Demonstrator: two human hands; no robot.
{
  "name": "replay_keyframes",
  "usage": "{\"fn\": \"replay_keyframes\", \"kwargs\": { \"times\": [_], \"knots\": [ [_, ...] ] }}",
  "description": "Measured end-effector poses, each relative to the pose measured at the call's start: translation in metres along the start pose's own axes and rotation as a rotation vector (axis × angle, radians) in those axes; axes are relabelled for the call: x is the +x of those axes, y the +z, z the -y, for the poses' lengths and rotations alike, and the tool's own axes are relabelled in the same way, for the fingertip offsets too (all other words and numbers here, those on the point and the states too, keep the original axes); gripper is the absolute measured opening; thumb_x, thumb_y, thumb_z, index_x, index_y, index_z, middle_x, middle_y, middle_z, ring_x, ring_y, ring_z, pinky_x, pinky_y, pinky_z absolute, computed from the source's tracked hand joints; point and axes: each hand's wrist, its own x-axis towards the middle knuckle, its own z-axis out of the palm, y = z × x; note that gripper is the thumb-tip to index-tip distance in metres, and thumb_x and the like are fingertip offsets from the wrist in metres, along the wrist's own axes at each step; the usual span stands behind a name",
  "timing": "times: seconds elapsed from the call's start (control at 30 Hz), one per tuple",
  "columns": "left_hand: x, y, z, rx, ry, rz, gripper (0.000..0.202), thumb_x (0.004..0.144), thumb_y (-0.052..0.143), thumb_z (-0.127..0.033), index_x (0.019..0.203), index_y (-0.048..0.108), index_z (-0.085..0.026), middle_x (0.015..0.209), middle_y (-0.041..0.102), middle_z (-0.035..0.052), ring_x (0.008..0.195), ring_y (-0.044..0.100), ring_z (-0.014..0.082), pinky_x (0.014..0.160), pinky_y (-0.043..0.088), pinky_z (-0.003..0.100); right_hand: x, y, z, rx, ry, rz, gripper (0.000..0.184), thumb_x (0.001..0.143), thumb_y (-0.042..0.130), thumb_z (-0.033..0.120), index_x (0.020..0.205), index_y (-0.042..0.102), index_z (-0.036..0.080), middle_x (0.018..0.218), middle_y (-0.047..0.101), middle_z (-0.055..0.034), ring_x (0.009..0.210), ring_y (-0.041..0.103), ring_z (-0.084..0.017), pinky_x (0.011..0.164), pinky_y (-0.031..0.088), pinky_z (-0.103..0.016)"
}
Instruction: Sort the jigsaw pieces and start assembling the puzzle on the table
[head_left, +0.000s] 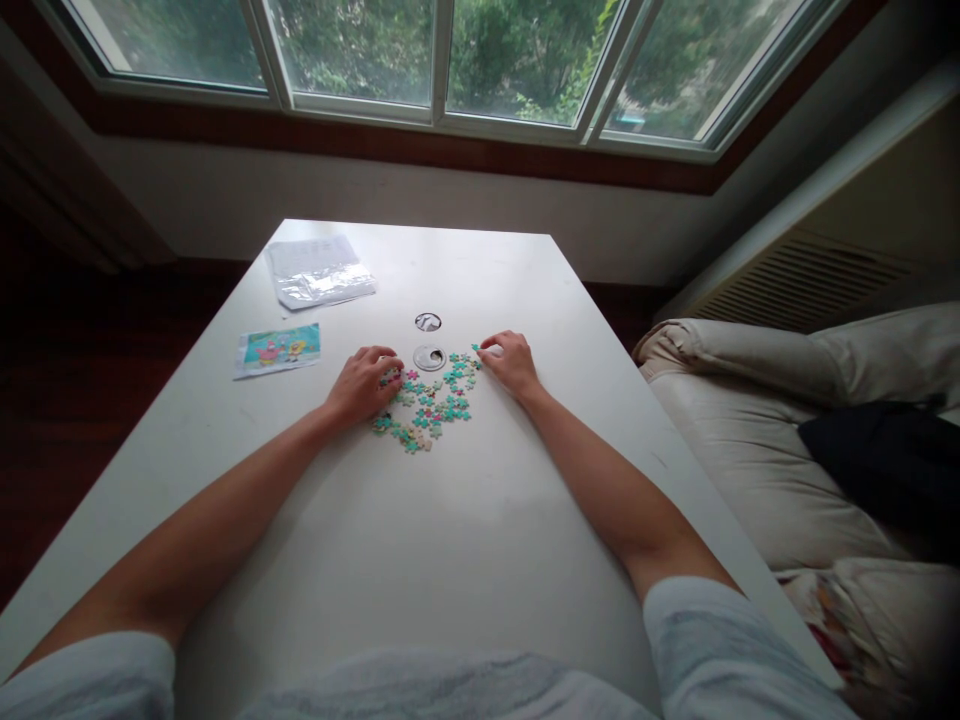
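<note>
In the head view, your left hand [367, 383] curls at the left edge of the pieces [456, 406], and your right hand [513, 362] bends by their right edge. I can't tell if either pinches one. The pieces lie between your hands. A card [279, 350] is left of your left hand.

Flower-shaped puzzle pieces [452, 408], teal-green, cream and pink; picture card [281, 335], turquoise and white-edged, with pink and yellow cartoon figures [298, 348]; table [420, 560], plain white; T-shirt sleeve [697, 630], pale grey with darker grey streaks; sofa [720, 450], beige; window frame [441, 60], white; window surround [375, 147], reddish-brown; floor [82, 390], dark red-brown
</note>
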Motion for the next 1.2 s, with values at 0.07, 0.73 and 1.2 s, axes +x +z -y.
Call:
{"fn": "replay_keyframes", "kwargs": {
  "times": [0.07, 0.73, 1.2],
  "knots": [
    [-0.001, 0.000, -0.005, -0.007, 0.041, 0.024, 0.033, 0.093, 0.057, -0.040, 0.122, 0.068, -0.027, 0.136, 0.058, 0.0094, 0.129, 0.048, 0.0306, 0.111, 0.040, 0.050, 0.001, 0.001, -0.008, -0.030, 0.049, -0.005, 0.015, 0.087, 0.067, 0.035, 0.090, 0.073, 0.022, 0.102, 0.068, -0.0092, 0.105, 0.056, -0.028, 0.099, 0.043, -0.044],
    [-0.006, 0.004, -0.036, -0.058, 0.347, 0.231, 0.048, 0.101, 0.047, -0.047, 0.145, 0.053, -0.028, 0.156, 0.047, 0.0068, 0.145, 0.037, 0.0301, 0.122, 0.027, 0.049, -0.025, 0.003, 0.042, -0.034, -0.397, 0.221, 0.018, 0.087, 0.071, 0.036, 0.103, 0.073, 0.027, 0.120, 0.066, -0.0063, 0.117, 0.051, -0.027, 0.102, 0.040, -0.044],
    [-0.004, 0.007, -0.027, -0.057, 0.263, 0.169, 0.050, 0.101, 0.047, -0.047, 0.147, 0.052, -0.027, 0.149, 0.054, 0.0075, 0.142, 0.041, 0.0283, 0.122, 0.026, 0.051, -0.026, 0.008, 0.048, -0.021, -0.354, 0.178, 0.005, 0.084, 0.073, 0.029, 0.087, 0.072, 0.024, 0.122, 0.066, -0.0065, 0.120, 0.052, -0.027, 0.106, 0.038, -0.047]
  ]
}}
